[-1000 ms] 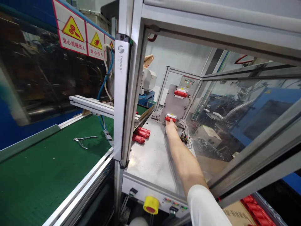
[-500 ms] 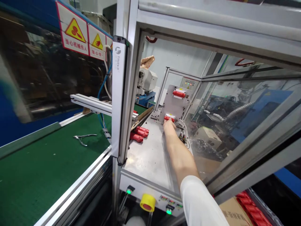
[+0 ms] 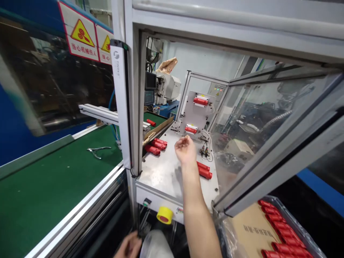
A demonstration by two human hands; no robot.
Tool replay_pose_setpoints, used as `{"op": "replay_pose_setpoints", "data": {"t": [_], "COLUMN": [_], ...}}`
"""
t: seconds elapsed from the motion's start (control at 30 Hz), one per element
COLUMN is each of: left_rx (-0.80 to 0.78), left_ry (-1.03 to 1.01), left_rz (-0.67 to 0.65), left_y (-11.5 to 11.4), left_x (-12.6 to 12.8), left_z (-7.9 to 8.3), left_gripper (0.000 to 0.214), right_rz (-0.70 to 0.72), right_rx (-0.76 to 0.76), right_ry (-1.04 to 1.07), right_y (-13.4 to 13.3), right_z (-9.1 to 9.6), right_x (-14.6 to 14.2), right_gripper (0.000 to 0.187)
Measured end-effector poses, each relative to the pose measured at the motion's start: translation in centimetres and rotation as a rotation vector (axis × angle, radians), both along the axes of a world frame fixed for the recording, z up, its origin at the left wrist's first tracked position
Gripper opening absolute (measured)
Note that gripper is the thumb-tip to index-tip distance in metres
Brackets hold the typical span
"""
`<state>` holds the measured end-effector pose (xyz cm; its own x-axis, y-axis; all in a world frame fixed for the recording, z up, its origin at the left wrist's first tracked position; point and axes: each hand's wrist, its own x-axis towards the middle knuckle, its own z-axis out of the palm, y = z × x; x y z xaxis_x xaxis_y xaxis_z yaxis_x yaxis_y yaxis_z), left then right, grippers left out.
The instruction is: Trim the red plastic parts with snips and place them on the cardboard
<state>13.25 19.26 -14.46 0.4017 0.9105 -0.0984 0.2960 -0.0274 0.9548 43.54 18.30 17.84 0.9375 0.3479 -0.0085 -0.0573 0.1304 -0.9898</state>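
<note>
The left hand [image 3: 129, 245], its grip impossible to tell, sits low beside a clear plastic bag [image 3: 156, 245] under the steel table's [image 3: 161, 177] front edge, while the right hand [image 3: 185, 150], fingertips curled together on nothing visible, hovers between red plastic parts [image 3: 158, 147] by the table's left edge and more red parts [image 3: 204, 170] near its right edge.

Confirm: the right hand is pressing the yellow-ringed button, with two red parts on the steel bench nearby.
No: the head view shows the right hand raised over the steel bench, away from the yellow-ringed button. The two red parts do lie there.
</note>
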Motion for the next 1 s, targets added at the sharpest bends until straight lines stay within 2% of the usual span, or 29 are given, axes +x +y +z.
{"op": "replay_pose_setpoints", "data": {"t": [0.07, 0.13, 0.2, 0.27, 0.33, 0.4, 0.47, 0.57, 0.7, 0.87, 0.93, 1.0], "left_rx": [-0.025, -0.02, -0.009, 0.002, 0.017, 0.047, 0.101, 0.205, 0.316, 0.376, 0.399, 0.436], "left_ry": [-0.137, -0.232, -0.27, -0.278, -0.269, -0.247, -0.217, -0.165, -0.096, -0.006, 0.043, 0.087], "left_rz": [-0.086, -0.141, -0.193, -0.242, -0.3, -0.363, -0.409, -0.435, -0.419, -0.379, -0.395, -0.452], "left_y": [0.9, 2.3, 3.7, 5.1, 6.1, 6.9, 7.5, 8.0, 7.7, 6.1, 5.6, 5.7], "left_x": [0.9, 2.1, 3.2, 4.0, 4.1, 4.0, 3.7, 3.4, 3.3, 3.7, 3.4, 2.2], "left_z": [0.7, 1.4, 2.0, 2.3, 2.5, 2.6, 2.8, 3.5, 4.1, 4.8, 6.1, 8.4], "left_gripper": [0.05, 0.061, 0.058, 0.052, 0.046, 0.042, 0.038, 0.034, 0.035, 0.036, 0.031, 0.025], "right_rz": [0.05, 0.097, 0.166, 0.132, -0.024, -0.185, -0.265, -0.332, -0.419, -0.475, -0.507, -0.513], "right_rx": [-0.002, -0.059, -0.208, -0.324, -0.434, -0.509, -0.535, -0.53, -0.548, -0.57, -0.564, -0.562], "right_ry": [-0.034, -0.052, -0.148, -0.217, -0.301, -0.39, -0.491, -0.646, -0.811, -0.904, -0.909, -0.891], "right_y": [-4.7, -9.9, -14.9, -18.9, -21.9, -23.7, -24.5, -24.4, -23.8, -23.5, -23.4, -23.2], "right_z": [-3.1, -7.5, -12.3, -16.9, -20.9, -24.1, -26.6, -29.2, -31.3, -32.6, -32.7, -32.6], "right_x": [-7.1, -13.5, -17.7, -19.0, -18.3, -16.5, -14.8, -13.6, -14.1, -14.1, -13.6, -13.4], "right_gripper": [0.042, 0.03, 0.019, 0.017, 0.022, 0.033, 0.049, 0.059, 0.041, 0.031, 0.028, 0.035]}}
